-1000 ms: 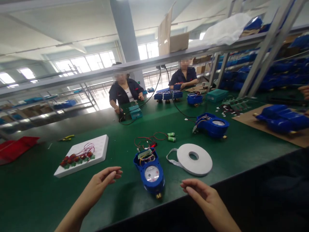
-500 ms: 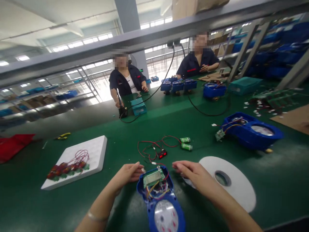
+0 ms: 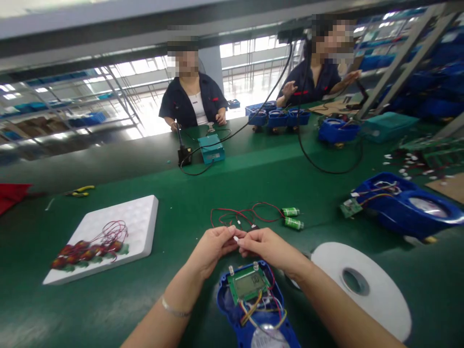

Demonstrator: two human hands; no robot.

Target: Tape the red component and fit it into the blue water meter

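Observation:
A blue water meter [image 3: 253, 309] lies open at the near edge of the green table [image 3: 188, 193], its green circuit board with a display [image 3: 249, 284] showing. Just above it my left hand [image 3: 212, 249] and my right hand [image 3: 266, 247] meet fingertip to fingertip, pinching a small white connector [image 3: 236, 238] between them. Red and black wires [image 3: 239, 215] run from there to two green batteries [image 3: 292, 217] farther back.
A white tape roll [image 3: 362, 285] lies to the right, a white foam tray [image 3: 119, 227] with red wired parts to the left. Another open blue meter [image 3: 406, 203] sits far right. Two people in dark uniforms work across the table, with a teal box [image 3: 211, 148] and cables.
The view has dropped closer to the meter. My hands moved in from either side of the meter, came together above its board and took hold of the small white connector.

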